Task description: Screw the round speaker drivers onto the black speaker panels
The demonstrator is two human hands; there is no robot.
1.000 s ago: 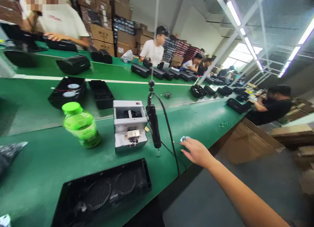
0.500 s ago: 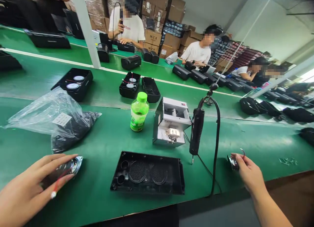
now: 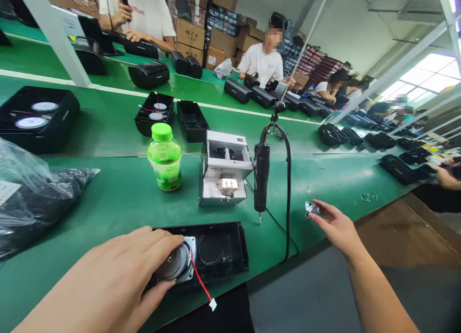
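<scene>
A round metal speaker point(image 3: 176, 263) with a red wire and white plug is gripped in my left hand point(image 3: 133, 266), over the left part of a black speaker housing point(image 3: 230, 246). The wire hangs past the housing's front edge. One round mesh grille of the housing shows to the right of the speaker; its left end is hidden under my hand. Out to the right, my right hand point(image 3: 336, 227) pinches a small shiny part point(image 3: 311, 209) above the green table; its details are too small to tell. A black electric screwdriver point(image 3: 261, 179) hangs between the hands, bit downward.
Behind the housing stand a green-capped bottle point(image 3: 164, 160) and a grey screw feeder box point(image 3: 225, 170). A plastic bag point(image 3: 54, 194) of black material lies left. Opened housings point(image 3: 156, 112) sit on the strip beyond. Several people work across and along the line.
My left hand has brought its speaker rightward from the table's left side to over the housing. My right hand still holds its part, with its fingers now seen farther apart. The view has shifted right.
</scene>
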